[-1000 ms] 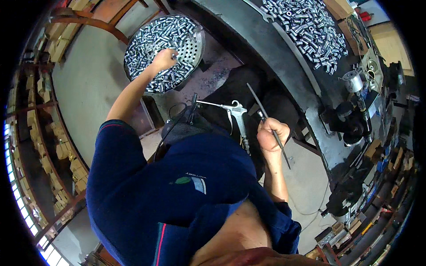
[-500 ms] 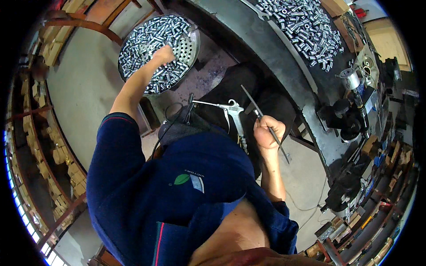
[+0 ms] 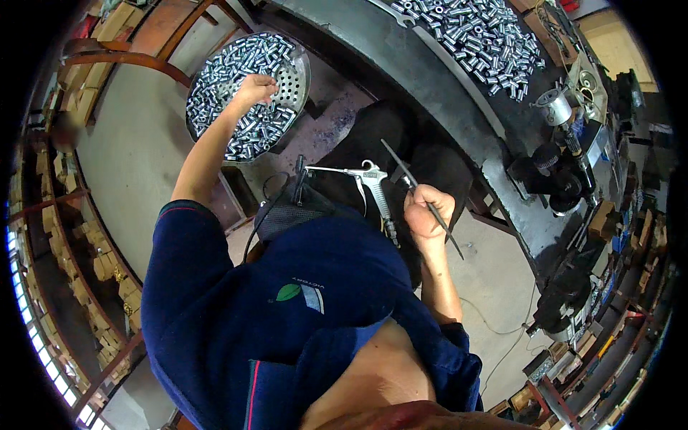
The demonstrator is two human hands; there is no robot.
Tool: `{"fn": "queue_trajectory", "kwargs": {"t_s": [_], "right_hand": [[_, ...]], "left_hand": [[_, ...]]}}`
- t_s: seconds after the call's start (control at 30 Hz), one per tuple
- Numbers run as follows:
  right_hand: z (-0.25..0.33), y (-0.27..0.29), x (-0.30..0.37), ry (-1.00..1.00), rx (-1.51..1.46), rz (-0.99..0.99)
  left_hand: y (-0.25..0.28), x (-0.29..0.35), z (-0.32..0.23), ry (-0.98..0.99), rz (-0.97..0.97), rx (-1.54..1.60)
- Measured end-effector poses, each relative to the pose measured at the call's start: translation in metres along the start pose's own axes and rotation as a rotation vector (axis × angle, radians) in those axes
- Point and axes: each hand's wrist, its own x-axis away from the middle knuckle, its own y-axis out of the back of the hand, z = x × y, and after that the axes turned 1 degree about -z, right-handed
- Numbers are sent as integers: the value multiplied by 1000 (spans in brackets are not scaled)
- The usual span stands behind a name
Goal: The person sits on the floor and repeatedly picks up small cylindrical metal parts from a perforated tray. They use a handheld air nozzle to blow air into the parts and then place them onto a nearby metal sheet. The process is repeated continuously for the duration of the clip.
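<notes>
My left hand (image 3: 256, 90) is over a round perforated metal pan (image 3: 289, 84) heaped with short shiny metal sleeves (image 3: 218, 75). Its fingers are drawn together; whatever they may hold is too small to make out. In my right hand (image 3: 430, 211) is a slim, dark, tapered file (image 3: 395, 159), slanting across the fist with both ends sticking out. By the fingertips of that hand a small shiny metal piece (image 3: 408, 180) shows next to the file. Between my two hands, a silver air blow gun (image 3: 373, 180) lies across my lap, its thin nozzle pointing left.
A dark workbench (image 3: 459, 118) runs along the right, bearing a large pile of metal sleeves (image 3: 480, 43) and a wrench (image 3: 393, 13). Further along it stands a black and silver bench device (image 3: 559, 172). A wooden chair (image 3: 129, 63) is behind the pan; shelves with boxes (image 3: 93, 251) line the left.
My left hand has lifted a little from the sleeves, its fingers turning toward the right. My right hand still grips the file in much the same place. The whole view has shifted slightly.
</notes>
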Motion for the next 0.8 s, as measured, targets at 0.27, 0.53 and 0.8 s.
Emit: {"fn": "queue_trajectory", "kwargs": {"t_s": [0.27,0.53,0.8], "right_hand": [[17,-9,-10,23,35,105],[17,-13,-34,152,110,185],[23,-20,-52,269,156,240]], "left_hand": [[-36,83,-77,-113,462,665],[-81,115,-131,-106,597,975],[-95,137,-165,8,694,918]]}}
